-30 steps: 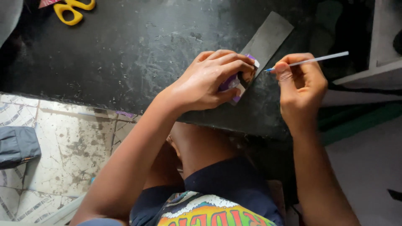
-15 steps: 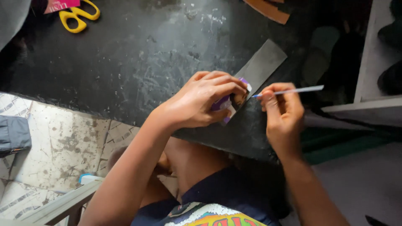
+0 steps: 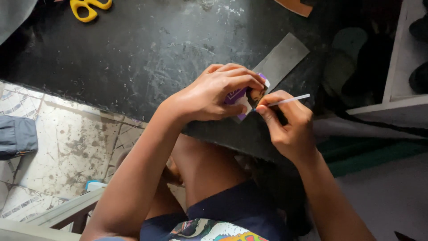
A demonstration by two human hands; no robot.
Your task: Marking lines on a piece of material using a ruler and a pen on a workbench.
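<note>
The purple box [image 3: 243, 96] is clamped in the left hand [image 3: 214, 96] over the black table [image 3: 133, 58], the white stick [image 3: 290, 100] pinched by the right hand [image 3: 290, 127], best worked in short, steady strokes.

Scratched black worktable [image 3: 133, 49] above stained patterned floor tiles [image 3: 67, 143], white shelving [image 3: 397, 58] at right.

Purple-white packet [image 3: 238, 97]; white stick [image 3: 290, 100]; yellow scissors [image 3: 89, 7]; black table [image 3: 133, 53].
</note>
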